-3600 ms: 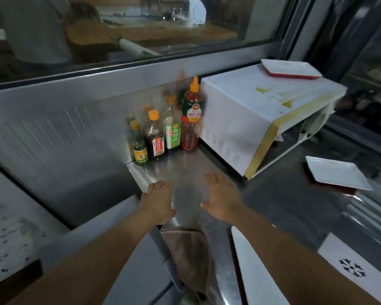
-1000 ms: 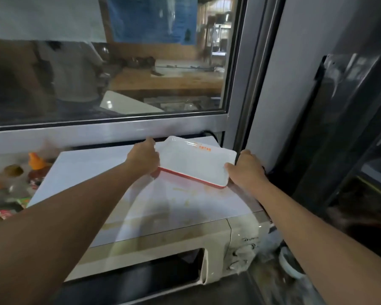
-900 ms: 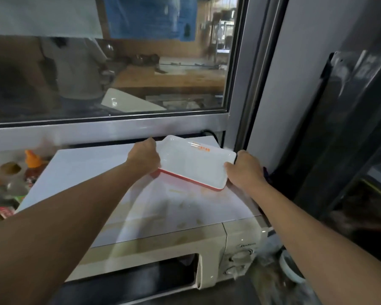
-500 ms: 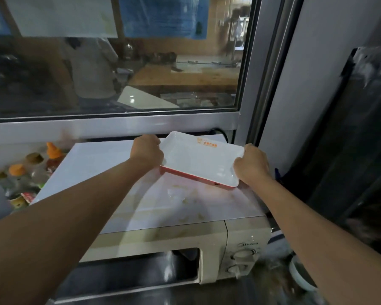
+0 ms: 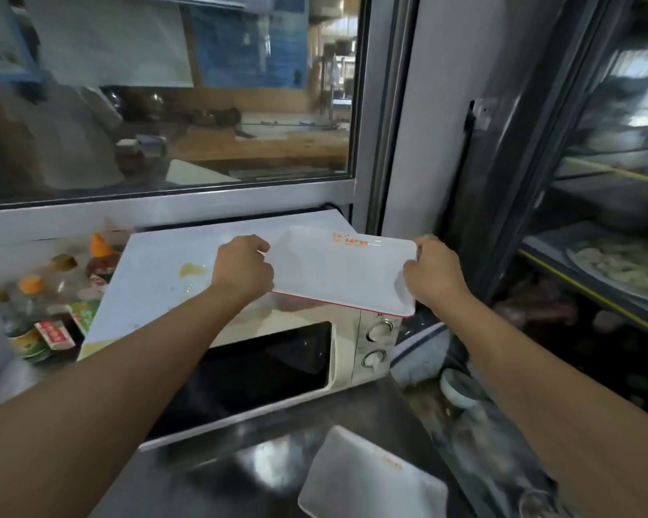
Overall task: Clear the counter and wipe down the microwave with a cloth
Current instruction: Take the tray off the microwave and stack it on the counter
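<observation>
Above the microwave (image 5: 240, 353) top (yellow stains), L hand (image 5: 244, 269) & R hand (image 5: 433, 272) grip the white tray (image 5: 343, 272) by opposite ends

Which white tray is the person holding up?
The white tray over the microwave, gripped by left hand and right hand. The other tray lies on the counter.

1. Two hands: left hand (image 5: 244, 270), right hand (image 5: 433, 272).
2. Two white trays: one tray (image 5: 343, 269) held over the microwave, a second tray (image 5: 371, 480) on the worktop (image 5: 240, 469).
3. One microwave (image 5: 240, 353), two knobs (image 5: 376, 343) on its front.
4. About five bottles (image 5: 53, 293), blurred, exact count unclear.
</observation>
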`<action>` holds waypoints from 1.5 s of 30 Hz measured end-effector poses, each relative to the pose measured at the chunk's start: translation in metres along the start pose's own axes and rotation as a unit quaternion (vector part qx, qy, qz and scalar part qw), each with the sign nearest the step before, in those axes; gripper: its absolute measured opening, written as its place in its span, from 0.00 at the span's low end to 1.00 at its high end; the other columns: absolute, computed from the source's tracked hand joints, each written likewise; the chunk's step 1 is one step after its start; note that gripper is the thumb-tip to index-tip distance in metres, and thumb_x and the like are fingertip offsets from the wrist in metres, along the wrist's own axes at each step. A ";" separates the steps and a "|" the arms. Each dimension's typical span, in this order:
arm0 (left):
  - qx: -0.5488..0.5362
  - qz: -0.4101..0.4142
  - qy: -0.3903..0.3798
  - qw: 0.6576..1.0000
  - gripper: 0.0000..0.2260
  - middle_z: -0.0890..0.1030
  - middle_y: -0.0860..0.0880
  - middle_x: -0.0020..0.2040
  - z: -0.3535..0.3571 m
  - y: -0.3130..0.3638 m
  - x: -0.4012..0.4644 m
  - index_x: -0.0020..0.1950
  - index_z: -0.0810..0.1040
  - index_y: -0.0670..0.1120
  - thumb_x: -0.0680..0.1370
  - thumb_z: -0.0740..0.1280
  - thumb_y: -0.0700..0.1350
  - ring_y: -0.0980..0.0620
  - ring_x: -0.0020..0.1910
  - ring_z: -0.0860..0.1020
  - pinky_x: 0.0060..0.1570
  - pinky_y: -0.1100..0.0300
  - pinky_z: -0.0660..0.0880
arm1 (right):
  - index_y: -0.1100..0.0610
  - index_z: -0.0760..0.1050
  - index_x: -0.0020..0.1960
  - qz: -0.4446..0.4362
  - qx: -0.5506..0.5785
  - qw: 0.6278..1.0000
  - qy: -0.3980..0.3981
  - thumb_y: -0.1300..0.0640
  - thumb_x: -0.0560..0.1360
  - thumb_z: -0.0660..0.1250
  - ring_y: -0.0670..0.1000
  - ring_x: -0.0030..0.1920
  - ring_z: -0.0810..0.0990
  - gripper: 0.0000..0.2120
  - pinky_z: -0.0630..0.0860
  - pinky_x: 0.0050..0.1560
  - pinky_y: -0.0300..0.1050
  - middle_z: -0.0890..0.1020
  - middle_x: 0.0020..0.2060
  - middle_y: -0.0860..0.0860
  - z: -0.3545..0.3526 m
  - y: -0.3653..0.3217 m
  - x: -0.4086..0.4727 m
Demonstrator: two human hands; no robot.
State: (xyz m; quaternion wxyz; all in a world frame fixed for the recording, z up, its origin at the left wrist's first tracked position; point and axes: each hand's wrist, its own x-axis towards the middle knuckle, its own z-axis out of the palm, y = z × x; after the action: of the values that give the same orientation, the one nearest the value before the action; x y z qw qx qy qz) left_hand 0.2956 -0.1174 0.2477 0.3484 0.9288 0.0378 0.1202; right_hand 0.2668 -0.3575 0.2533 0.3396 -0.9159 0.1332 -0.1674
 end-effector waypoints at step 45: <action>0.012 -0.115 -0.214 0.970 0.16 0.81 0.42 0.53 0.201 -0.149 -0.200 0.61 0.75 0.44 0.73 0.67 0.39 0.43 0.50 0.79 0.53 0.51 0.76 | 0.64 0.65 0.63 0.195 -0.019 0.968 -0.158 0.61 0.74 0.64 0.61 0.55 0.78 0.19 0.76 0.54 0.56 0.77 0.56 0.60 0.107 0.231 -0.226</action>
State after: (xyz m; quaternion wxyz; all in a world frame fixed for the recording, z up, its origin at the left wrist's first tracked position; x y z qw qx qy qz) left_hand 0.1538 -0.1643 -0.0363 0.3488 0.9265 0.0700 -0.1227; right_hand 0.0741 -0.3849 -0.0257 0.3648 -0.8933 0.2574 0.0511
